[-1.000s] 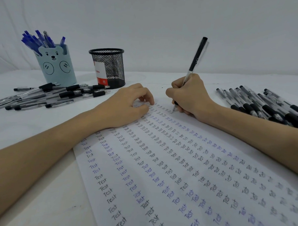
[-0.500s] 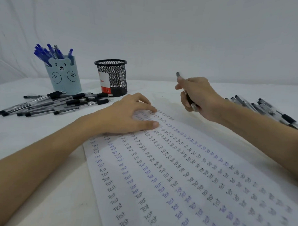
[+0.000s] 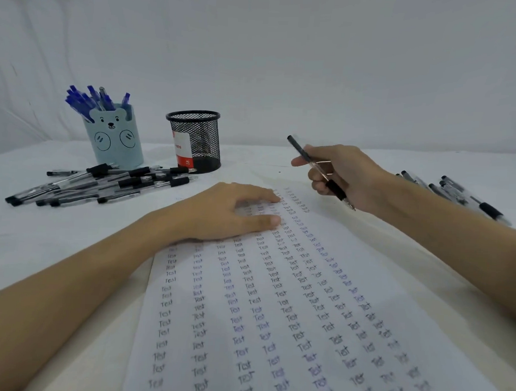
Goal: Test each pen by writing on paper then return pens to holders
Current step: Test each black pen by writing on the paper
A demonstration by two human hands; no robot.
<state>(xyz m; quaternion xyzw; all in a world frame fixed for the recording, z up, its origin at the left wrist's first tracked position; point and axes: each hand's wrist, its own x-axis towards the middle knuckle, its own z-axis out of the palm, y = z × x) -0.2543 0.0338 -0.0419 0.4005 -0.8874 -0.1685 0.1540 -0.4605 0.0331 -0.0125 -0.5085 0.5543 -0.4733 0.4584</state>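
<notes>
Pen in right hand, mesh holder beyond

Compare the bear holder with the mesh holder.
The bear holder is pale blue and solid, with a face on its front; the mesh holder is black wire with a red and white label. The bear holder stands full of blue pens; no pens stick out of the mesh holder. Both stand upright.

We see the left hand lying flat on the paper, which is filled with rows of "Test". The right hand holds a black pen above the surface, its tip off the paper.
</notes>
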